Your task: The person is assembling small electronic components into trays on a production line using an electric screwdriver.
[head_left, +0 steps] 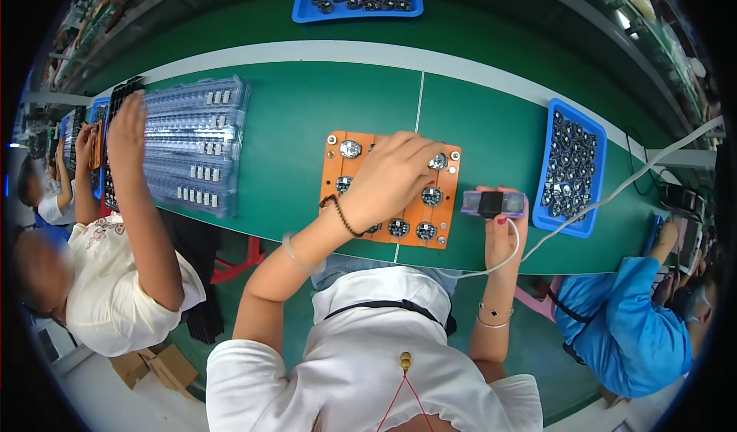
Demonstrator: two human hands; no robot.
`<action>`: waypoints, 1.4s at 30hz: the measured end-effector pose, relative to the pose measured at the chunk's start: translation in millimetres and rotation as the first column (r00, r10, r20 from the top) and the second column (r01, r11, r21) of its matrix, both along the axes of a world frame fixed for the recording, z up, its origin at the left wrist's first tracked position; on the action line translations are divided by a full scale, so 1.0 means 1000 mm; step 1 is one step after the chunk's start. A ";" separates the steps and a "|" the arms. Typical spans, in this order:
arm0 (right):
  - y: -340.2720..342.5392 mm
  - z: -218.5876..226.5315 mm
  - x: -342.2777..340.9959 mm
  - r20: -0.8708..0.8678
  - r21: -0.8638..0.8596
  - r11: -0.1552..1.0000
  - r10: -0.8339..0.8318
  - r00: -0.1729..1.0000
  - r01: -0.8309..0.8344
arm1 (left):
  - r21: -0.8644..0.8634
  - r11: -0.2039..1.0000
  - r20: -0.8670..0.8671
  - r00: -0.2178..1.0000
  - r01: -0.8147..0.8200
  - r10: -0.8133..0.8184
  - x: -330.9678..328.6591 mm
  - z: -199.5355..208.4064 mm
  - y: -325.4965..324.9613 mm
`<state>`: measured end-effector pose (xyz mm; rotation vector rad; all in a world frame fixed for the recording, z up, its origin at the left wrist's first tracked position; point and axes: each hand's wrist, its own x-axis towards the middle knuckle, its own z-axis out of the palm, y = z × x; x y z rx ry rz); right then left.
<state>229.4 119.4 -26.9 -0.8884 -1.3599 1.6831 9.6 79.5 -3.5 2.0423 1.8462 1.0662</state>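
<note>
An orange tray-like fixture lies in front of me on the green table, with small round circuit boards set in its holes. My left hand reaches across it, fingers bent and thumb tucked under, closed about a silvery round circuit board at the upper right corner. The palm and fingers cover the fixture's middle. To the right of the fixture, my right hand grips a translucent purple block with a black middle. A white cable hangs by that hand.
A blue tray of round boards stands at the right, another blue tray at the far side. Clear plastic trays with white parts are stacked at left, near a co-worker's hand. The white cable crosses the right side. Another person in blue sits right.
</note>
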 end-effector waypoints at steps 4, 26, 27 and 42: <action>0.011 0.010 -0.012 0.079 0.195 0.981 -0.028 0.997 0.012 | -0.117 0.988 0.014 0.994 0.105 -0.104 0.001 -0.005 0.013; 0.009 0.001 -0.022 0.082 0.247 0.958 -0.173 0.981 0.148 | -0.167 0.985 0.147 0.989 0.041 -0.017 -0.001 -0.004 0.012; 0.009 0.002 -0.021 0.084 0.246 0.958 -0.174 0.981 0.148 | -0.132 0.991 0.074 0.997 0.036 -0.027 -0.003 0.002 0.011; 0.002 0.019 -0.034 0.180 0.445 0.879 0.100 0.979 -0.171 | -0.058 0.974 0.146 0.967 0.218 -0.208 0.002 0.040 -0.010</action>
